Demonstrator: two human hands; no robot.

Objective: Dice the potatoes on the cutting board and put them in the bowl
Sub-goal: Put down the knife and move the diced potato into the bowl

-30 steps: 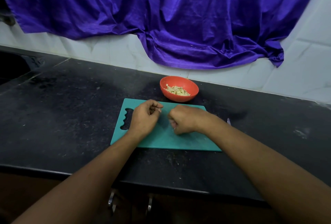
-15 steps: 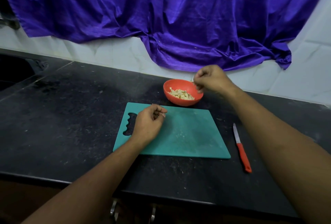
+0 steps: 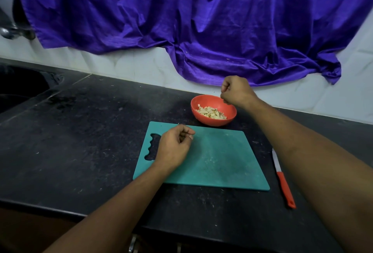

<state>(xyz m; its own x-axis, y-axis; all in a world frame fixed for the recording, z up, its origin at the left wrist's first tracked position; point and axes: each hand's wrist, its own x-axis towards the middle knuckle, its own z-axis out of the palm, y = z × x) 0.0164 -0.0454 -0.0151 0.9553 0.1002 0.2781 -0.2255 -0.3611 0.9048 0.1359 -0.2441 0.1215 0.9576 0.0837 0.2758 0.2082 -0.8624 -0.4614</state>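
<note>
A red bowl (image 3: 211, 122) stands on the black counter just behind the teal cutting board (image 3: 222, 161). Pale diced potato (image 3: 212, 113) lies in the bowl. No potato is visible on the board, only faint smears. My left hand (image 3: 173, 148) rests on the board beside its handle cut-out, fingers loosely curled with nothing seen in them. My right hand (image 3: 236, 91) hovers over the bowl's far right rim, curled into a fist with the knuckles up; nothing shows inside it.
A knife (image 3: 284, 189) with a red handle lies on the counter right of the board, partly under my right forearm. A dark sink (image 3: 20, 87) is at the far left. Purple cloth (image 3: 201, 30) hangs over the white tiled wall behind the bowl.
My right hand left the board, where it was bunched next to the left, and rose to the bowl, where it stays. This uncovered the knife. The left hand stayed put.
</note>
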